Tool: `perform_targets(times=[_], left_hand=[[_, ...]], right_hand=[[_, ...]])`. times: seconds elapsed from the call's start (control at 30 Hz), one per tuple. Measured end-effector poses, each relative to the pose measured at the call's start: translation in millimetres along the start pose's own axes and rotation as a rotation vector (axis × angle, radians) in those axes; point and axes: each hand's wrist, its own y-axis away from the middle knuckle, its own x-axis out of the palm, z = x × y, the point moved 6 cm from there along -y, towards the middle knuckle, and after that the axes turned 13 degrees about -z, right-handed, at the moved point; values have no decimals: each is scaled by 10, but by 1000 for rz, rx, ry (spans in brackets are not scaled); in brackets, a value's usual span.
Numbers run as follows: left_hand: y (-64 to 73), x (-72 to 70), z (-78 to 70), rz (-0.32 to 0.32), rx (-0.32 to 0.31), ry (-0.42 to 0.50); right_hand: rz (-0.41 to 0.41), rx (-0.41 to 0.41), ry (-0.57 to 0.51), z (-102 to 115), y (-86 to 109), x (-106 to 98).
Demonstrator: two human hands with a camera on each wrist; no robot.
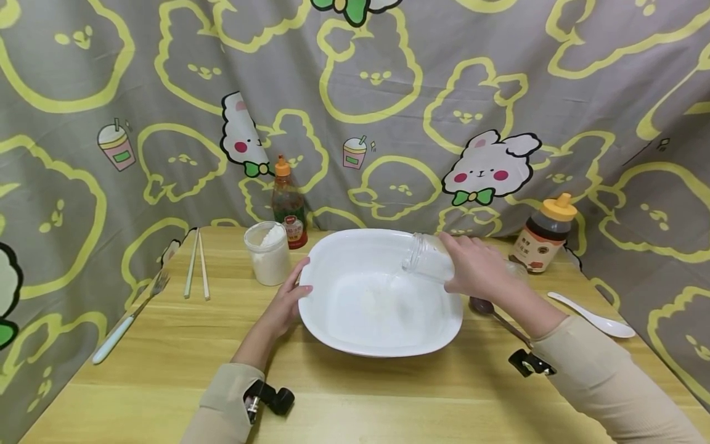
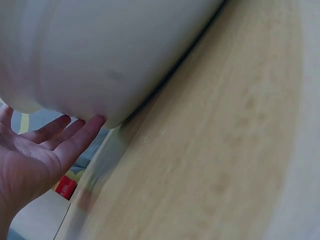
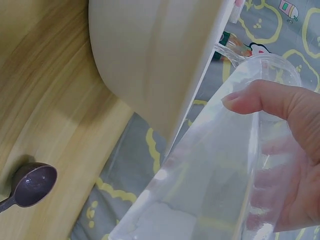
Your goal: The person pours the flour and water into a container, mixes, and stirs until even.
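Note:
A white oval basin (image 1: 383, 333) stands on the wooden table. My left hand (image 1: 285, 305) steadies its left side, thumb at the rim and fairly straight fingers (image 2: 75, 140) against the outer wall. My right hand (image 1: 479, 268) grips a clear jar (image 1: 432, 258) tipped over the basin's right rim. In the right wrist view, the thumb lies along one side of the jar and the fingers show through it; clear liquid runs from its mouth. A pale powdery patch (image 1: 378, 302) lies on the basin's bottom.
Left stand a jar of white powder (image 1: 269, 262), a red sauce bottle (image 1: 289, 213), chopsticks (image 1: 196, 265) and a fork (image 1: 130, 317). Right are a dark sauce bottle (image 1: 543, 234), a white spoon (image 1: 593, 316) and a dark round-bowled spoon (image 3: 35, 184). A patterned curtain (image 1: 383, 160) hangs behind.

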Motion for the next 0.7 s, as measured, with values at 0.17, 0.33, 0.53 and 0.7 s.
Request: perform_targets(times=[0.17, 0.33, 0.53, 0.7], left_hand=[[0, 0, -1, 1, 2, -2], [0, 0, -10, 0, 1, -12], [3, 1, -12, 1, 0, -10], [8, 2, -11, 4, 3, -14]], right_hand=[[-5, 4, -1, 18, -11, -9], [0, 7, -2, 44, -27, -17], [16, 15, 4, 65, -39, -5], [19, 12, 10, 85, -42, -2]])
